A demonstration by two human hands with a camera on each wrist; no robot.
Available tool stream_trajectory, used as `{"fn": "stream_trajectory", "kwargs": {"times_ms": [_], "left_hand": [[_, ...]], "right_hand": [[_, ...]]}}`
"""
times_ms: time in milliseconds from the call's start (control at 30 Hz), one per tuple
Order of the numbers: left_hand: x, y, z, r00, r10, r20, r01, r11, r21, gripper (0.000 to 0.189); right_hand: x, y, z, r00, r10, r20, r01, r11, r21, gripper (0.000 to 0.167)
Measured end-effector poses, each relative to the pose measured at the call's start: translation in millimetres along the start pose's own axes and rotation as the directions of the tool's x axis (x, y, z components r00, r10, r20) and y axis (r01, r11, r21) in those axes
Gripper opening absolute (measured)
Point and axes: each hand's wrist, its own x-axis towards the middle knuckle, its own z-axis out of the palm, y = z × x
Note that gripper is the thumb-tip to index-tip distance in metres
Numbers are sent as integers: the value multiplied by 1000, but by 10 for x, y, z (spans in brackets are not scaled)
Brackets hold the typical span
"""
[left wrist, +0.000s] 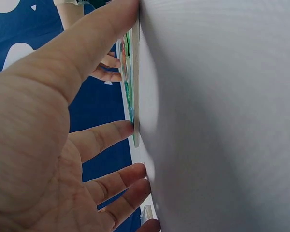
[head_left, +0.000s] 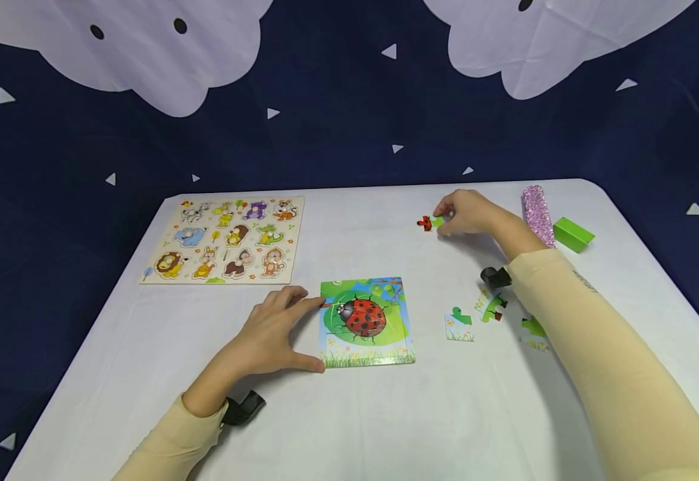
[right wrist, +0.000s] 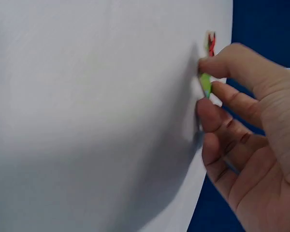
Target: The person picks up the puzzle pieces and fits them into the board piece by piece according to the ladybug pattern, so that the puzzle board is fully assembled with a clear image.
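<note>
A square ladybug puzzle (head_left: 366,317) lies on the white table in the middle of the head view. My left hand (head_left: 271,331) is at its left side, fingers spread; thumb tip at the near left corner, index fingertip at the left edge. In the left wrist view the puzzle's board (left wrist: 136,87) shows edge-on between thumb and index finger. Toward the back right, my right hand (head_left: 464,212) pinches a small red and green puzzle piece (head_left: 426,223) between thumb and fingers. The right wrist view shows the piece's green part (right wrist: 205,84) at the fingertips.
Loose puzzle pieces (head_left: 460,325) lie right of the ladybug puzzle, one partly behind the right sleeve. An animal peg puzzle board (head_left: 219,254) is at the back left. A pink glittery strip (head_left: 538,215) and a green block (head_left: 573,234) sit at the back right.
</note>
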Motion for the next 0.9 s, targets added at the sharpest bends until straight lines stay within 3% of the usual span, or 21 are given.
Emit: {"fn": "stream_trajectory", "kwargs": {"times_ms": [267,600,900], "left_hand": [[-6,11,-12,1000,3,5,-3,1000,-3,110],[7,16,3,1000,11,9,-11,1000,-1,110],[-13,20,-10,1000,3,23,-3,1000,-12,110]], "right_hand": [[-21,69,32,994,-80,-74,74,995,-74,40],[-74,176,108,984,-139,-110,128,986,-103,46],[-239,71,156,972,-200,-125,187,977,-104,45]]}}
